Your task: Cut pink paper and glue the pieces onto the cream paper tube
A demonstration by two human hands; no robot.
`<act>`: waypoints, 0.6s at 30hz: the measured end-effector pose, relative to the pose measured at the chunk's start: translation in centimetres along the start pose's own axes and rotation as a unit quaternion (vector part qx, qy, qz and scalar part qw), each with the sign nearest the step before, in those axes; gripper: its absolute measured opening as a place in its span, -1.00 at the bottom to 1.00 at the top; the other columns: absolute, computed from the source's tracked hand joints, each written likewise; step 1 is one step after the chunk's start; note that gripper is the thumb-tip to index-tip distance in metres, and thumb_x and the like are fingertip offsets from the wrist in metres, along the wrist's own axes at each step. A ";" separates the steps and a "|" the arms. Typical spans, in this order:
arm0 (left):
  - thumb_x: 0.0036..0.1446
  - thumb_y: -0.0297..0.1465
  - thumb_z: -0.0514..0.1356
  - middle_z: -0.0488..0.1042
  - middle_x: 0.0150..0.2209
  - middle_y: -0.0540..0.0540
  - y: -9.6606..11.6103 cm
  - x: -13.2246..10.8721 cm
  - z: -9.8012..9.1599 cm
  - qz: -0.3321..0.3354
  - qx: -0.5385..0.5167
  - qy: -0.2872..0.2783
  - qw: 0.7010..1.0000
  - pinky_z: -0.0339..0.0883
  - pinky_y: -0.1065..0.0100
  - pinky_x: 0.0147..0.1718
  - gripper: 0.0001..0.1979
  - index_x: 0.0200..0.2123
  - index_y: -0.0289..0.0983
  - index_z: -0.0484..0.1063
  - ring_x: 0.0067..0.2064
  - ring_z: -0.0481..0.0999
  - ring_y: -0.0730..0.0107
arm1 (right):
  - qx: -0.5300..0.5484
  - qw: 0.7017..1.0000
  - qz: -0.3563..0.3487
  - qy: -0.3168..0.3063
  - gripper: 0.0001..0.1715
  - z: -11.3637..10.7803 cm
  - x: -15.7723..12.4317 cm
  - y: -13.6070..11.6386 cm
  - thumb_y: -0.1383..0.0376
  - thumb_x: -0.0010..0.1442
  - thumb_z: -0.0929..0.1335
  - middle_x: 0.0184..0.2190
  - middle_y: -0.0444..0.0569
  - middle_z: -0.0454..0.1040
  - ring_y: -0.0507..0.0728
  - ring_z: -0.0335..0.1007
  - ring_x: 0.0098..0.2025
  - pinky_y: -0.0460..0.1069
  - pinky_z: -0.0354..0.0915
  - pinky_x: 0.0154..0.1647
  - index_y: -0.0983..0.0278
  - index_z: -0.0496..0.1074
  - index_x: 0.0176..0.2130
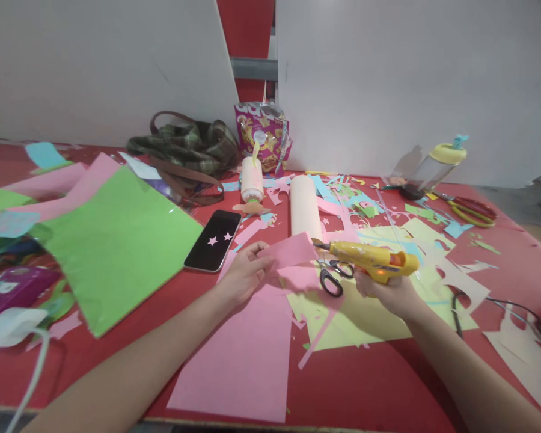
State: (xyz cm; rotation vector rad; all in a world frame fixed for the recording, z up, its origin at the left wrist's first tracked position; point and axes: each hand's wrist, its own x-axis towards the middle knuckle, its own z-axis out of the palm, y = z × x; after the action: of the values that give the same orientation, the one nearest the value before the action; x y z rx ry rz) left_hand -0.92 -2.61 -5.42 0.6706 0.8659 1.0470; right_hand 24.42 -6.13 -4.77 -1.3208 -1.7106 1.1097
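Between the fingers of my left hand (247, 272) is a small pink paper piece (293, 251), held up over the table. My right hand (390, 293) is wrapped round the grip of a yellow glue gun (372, 257), whose dark nozzle meets or nearly meets the right edge of that paper. An orange light glows on the gun's body. Right behind the paper lies a cream-coloured paper tube (305, 207). Black-handled scissors (331, 282) rest below the nozzle, their blades partly hidden. A large pink sheet (238, 361) lies under my left hand.
On the left are a green sheet (121, 246) and a phone (213, 240) bearing two pink stars. A smaller cream roll (252, 180), a snack bag (264, 135) and a plaid bag (193, 144) stand behind. At right lie yellow paper (356, 319), red-and-yellow scissors (471, 210) and a cable (523, 310).
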 end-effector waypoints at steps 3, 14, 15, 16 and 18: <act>-0.26 -0.54 0.25 0.28 -0.66 0.14 0.2 -0.1 0.3 0.001 -0.011 0.003 1.000 0.27 0.48 -0.57 -0.76 -0.57 -0.30 0.18 -0.64 0.27 0.64 | -0.001 1.000 0.002 0.002 -0.76 0.0 0.0 0.1 0.19 0.06 0.25 -0.70 -0.17 0.21 0.00 0.16 -0.65 -0.06 0.16 -0.64 0.25 0.23 -0.55; -0.24 -0.56 0.22 0.24 -0.66 0.15 0.4 -0.2 0.5 0.016 -0.031 0.007 0.999 0.27 0.44 -0.53 -0.78 -0.60 -0.30 0.17 -0.62 0.27 0.61 | -0.009 1.000 0.005 -0.006 -0.73 0.0 -0.1 -0.2 0.18 0.06 0.24 -0.70 -0.17 0.20 0.00 0.15 -0.64 -0.06 0.16 -0.63 0.25 0.21 -0.57; -0.24 -0.56 0.22 0.23 -0.66 0.15 0.4 -0.3 0.5 0.014 -0.032 0.009 0.999 0.27 0.44 -0.52 -0.78 -0.60 -0.30 0.17 -0.62 0.27 0.61 | -0.008 1.000 0.004 -0.009 -0.73 0.0 -0.1 -0.3 0.18 0.06 0.24 -0.70 -0.17 0.19 0.00 0.15 -0.64 -0.06 0.15 -0.63 0.25 0.21 -0.58; -0.24 -0.56 0.22 0.22 -0.66 0.15 0.5 -0.3 0.5 0.012 -0.033 0.011 0.999 0.26 0.44 -0.52 -0.78 -0.60 -0.30 0.17 -0.62 0.27 0.61 | -0.006 1.000 0.003 -0.010 -0.73 0.0 0.0 -0.3 0.18 0.07 0.24 -0.70 -0.17 0.19 0.00 0.15 -0.64 -0.06 0.15 -0.63 0.24 0.21 -0.58; -0.25 -0.55 0.22 0.22 -0.66 0.15 0.5 -0.3 0.5 0.013 -0.038 0.015 0.999 0.27 0.44 -0.52 -0.78 -0.60 -0.30 0.17 -0.61 0.28 0.60 | -0.002 1.000 0.003 -0.009 -0.75 0.0 0.0 -0.4 0.19 0.06 0.24 -0.70 -0.17 0.19 0.01 0.15 -0.64 -0.05 0.14 -0.64 0.23 0.21 -0.58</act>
State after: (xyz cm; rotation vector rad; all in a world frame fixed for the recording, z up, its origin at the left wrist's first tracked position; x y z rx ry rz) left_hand -0.75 -2.80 -4.66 0.6056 0.8415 1.1103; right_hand 24.26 -6.17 -4.41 -1.3230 -1.7237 1.1250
